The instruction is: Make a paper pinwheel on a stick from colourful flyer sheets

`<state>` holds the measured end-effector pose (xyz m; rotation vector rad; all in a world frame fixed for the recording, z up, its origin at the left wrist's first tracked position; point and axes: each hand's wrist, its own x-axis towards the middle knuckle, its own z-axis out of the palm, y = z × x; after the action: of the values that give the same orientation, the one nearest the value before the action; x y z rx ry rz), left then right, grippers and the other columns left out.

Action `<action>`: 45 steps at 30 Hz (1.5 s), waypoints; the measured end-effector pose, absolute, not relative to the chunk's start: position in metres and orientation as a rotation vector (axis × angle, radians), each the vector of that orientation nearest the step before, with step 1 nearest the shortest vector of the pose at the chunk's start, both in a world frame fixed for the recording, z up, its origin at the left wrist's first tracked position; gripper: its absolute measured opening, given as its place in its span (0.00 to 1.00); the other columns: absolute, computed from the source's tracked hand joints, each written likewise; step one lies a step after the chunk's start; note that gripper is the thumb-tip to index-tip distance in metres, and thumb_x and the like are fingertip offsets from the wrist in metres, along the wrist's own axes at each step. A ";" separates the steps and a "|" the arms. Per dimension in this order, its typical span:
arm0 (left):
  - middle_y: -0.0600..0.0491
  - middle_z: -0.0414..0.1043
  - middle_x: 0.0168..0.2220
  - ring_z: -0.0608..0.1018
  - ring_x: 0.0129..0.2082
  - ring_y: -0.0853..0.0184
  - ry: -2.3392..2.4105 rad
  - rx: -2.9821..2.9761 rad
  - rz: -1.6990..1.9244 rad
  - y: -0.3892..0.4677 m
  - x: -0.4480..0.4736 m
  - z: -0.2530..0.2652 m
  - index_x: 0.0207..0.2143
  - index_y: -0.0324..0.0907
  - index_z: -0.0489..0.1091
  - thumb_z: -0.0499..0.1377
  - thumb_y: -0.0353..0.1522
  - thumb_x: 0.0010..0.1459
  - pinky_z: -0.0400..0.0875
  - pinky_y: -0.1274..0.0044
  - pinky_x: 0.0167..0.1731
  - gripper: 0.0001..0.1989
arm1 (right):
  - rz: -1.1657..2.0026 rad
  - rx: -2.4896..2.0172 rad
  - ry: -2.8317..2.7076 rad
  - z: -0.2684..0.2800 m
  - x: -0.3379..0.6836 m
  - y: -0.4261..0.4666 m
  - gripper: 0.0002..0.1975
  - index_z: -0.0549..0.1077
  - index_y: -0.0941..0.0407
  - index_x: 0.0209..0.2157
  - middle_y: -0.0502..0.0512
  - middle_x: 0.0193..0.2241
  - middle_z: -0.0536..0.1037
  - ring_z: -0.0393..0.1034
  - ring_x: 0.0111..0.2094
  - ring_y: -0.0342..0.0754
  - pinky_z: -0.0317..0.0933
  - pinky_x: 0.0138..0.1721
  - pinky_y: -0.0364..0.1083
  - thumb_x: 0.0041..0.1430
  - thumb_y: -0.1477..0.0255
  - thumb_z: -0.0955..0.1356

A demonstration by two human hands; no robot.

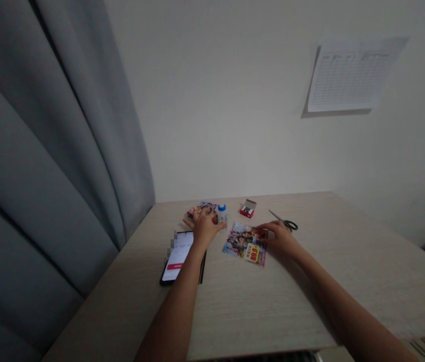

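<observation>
My left hand [205, 224] reaches over a small pile of colourful printed leaflets [208, 204], its fingers spread. Its thumb points toward a small clear bottle with a blue cap [222, 213], standing upright just right of the fingers. Whether thumb and bottle touch, I cannot tell. A single colourful leaflet [240, 242] with a yellow price patch lies in front of my right hand [277, 237]. The thumb and fingers of that hand are at the leaflet's right edge, holding it at the tabletop.
A lit phone [178, 256] lies left of my left forearm, with a thin dark strip [202, 267] beside the arm. Behind the leaflet sits an open red box [247, 209]. Dark-handled scissors [285, 220] lie beyond my right hand. Grey curtain [95, 125] borders the wooden table [242, 311].
</observation>
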<state>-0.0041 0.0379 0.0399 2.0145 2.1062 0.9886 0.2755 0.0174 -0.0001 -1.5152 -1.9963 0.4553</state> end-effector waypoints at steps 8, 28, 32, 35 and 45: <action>0.47 0.71 0.59 0.58 0.65 0.43 2.181 1.923 1.136 0.041 0.006 0.024 0.30 0.47 0.80 0.68 0.42 0.51 0.31 0.41 0.61 0.10 | 0.434 -1.573 -2.080 0.008 0.276 0.012 0.20 0.80 0.45 0.48 0.58 0.48 0.80 0.65 0.55 0.62 0.54 0.58 0.63 0.51 0.68 0.75; 0.46 0.63 0.65 0.53 0.67 0.39 2.335 1.981 1.079 0.053 0.023 0.009 0.50 0.57 0.77 0.59 0.45 0.62 0.27 0.34 0.56 0.16 | 0.414 -1.583 -2.105 0.007 0.272 0.011 0.12 0.82 0.42 0.40 0.50 0.50 0.80 0.63 0.57 0.64 0.48 0.58 0.68 0.52 0.64 0.73; 0.41 0.60 0.66 0.52 0.68 0.40 2.325 2.039 1.016 0.052 0.023 0.010 0.56 0.54 0.73 0.56 0.45 0.63 0.27 0.34 0.57 0.21 | 0.381 -1.568 -2.113 0.002 0.273 0.012 0.12 0.82 0.41 0.40 0.50 0.50 0.80 0.62 0.57 0.64 0.48 0.57 0.69 0.53 0.60 0.72; 0.38 0.58 0.67 0.53 0.68 0.40 2.319 2.060 1.005 0.048 0.023 0.012 0.60 0.50 0.69 0.57 0.46 0.62 0.28 0.35 0.58 0.26 | 0.369 -1.564 -2.134 -0.001 0.273 0.014 0.13 0.82 0.41 0.41 0.50 0.51 0.80 0.61 0.57 0.65 0.47 0.58 0.69 0.54 0.60 0.72; 0.41 0.61 0.64 0.56 0.66 0.40 2.162 2.204 0.839 0.016 0.029 0.028 0.51 0.50 0.76 0.61 0.40 0.59 0.40 0.38 0.61 0.18 | 0.348 -1.567 -2.144 0.000 0.270 0.013 0.14 0.82 0.41 0.43 0.50 0.51 0.79 0.62 0.58 0.65 0.49 0.58 0.67 0.54 0.61 0.71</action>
<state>0.0290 0.0158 0.0277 2.2044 2.1625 0.8392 0.2703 0.0127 -0.0003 -1.5670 -2.1435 0.3478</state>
